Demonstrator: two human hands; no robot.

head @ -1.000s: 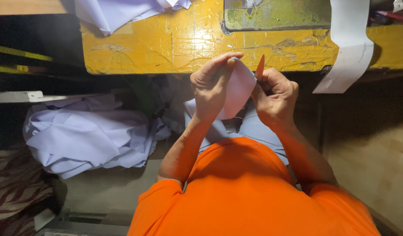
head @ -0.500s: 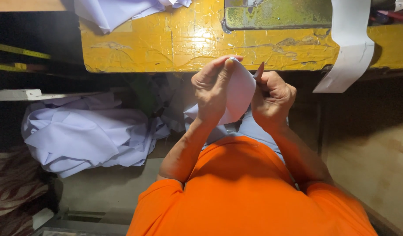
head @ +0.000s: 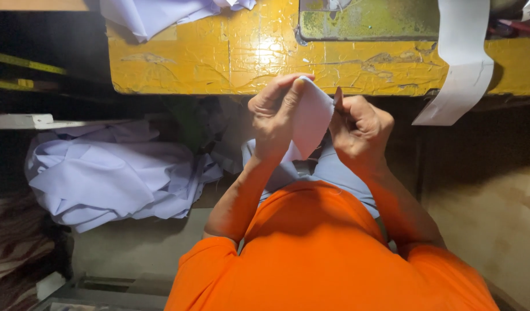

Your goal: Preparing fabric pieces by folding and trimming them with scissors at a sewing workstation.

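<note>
My left hand [head: 275,118] pinches a small piece of pale lilac fabric [head: 312,118] and holds it up in front of my chest, just below the front edge of a worn yellow table [head: 219,57]. My right hand [head: 360,129] is closed around a thin, dark, pointed tool [head: 338,99] whose tip touches the fabric's right edge. More of the same fabric hangs down onto my lap between my forearms. My orange shirt fills the lower middle of the view.
A heap of pale lilac fabric [head: 112,173] lies on the left below the table. More cloth [head: 161,14] lies on the tabletop at top left. A green metal plate [head: 365,20] is set in the table. A white strip [head: 460,63] hangs over the edge.
The orange-tipped tool stood above my right hand; now it is lower and mostly hidden behind the fabric. Both hands shifted slightly closer together around the piece.
</note>
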